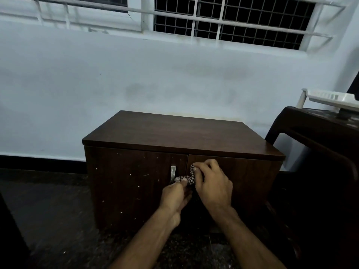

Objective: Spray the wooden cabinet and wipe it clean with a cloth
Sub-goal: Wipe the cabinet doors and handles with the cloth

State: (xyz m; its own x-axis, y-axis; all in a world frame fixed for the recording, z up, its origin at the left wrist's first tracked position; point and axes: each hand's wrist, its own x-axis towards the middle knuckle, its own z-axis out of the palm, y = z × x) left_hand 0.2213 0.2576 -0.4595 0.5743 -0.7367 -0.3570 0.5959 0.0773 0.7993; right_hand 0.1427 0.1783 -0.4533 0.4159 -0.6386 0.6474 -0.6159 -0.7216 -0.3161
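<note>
A low dark wooden cabinet (pixel 174 136) with two doors stands against the pale wall. Its left door carries a metal handle (pixel 172 172) and many small pale specks. Both my hands are in front of the doors' middle seam, holding a small checked cloth (pixel 191 176) bunched between them. My left hand (pixel 175 195) pinches the cloth's lower left end. My right hand (pixel 210 183) grips its upper end with thumb and fingers. Most of the cloth is hidden behind my fingers. No spray bottle is in view.
A dark plastic chair or table (pixel 318 133) stands right of the cabinet, with a white plastic object (pixel 334 99) on it. A barred window (pixel 229 22) runs above the wall. The floor (pixel 58 210) is dark and speckled.
</note>
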